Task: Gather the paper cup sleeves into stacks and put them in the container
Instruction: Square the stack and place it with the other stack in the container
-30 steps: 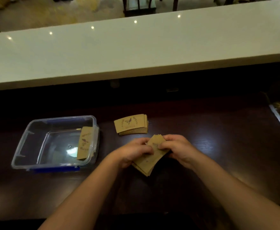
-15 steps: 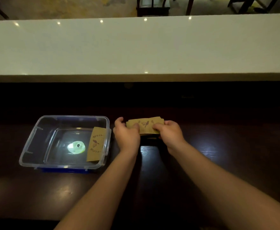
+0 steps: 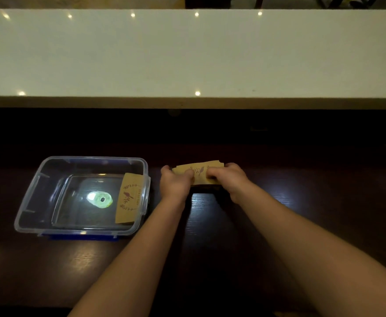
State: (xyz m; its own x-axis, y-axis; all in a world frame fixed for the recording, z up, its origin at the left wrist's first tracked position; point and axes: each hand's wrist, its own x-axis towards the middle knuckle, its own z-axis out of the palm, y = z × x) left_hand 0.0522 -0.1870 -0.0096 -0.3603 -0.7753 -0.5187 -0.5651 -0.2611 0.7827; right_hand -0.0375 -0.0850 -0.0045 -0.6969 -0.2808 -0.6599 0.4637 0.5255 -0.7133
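A stack of brown paper cup sleeves (image 3: pixel 200 170) with a printed bird motif lies on the dark wooden counter, right of the container. My left hand (image 3: pixel 175 184) grips its left end and my right hand (image 3: pixel 227 179) grips its right end, thumbs on top. The clear plastic container (image 3: pixel 30 197) with blue clips stands to the left. Inside it, a stack of sleeves (image 3: pixel 128 199) leans against the right wall.
A long pale raised counter ledge (image 3: pixel 187 56) runs across the back, above a dark recess. A bright light reflection (image 3: pixel 99 199) shows on the container's floor. Dark wooden counter surface (image 3: pixel 210 248) spreads in front of and beside my arms.
My hands carried the near stack forward onto the far stack and now hold the combined stack at both ends. Since half a second ago they have hardly moved.
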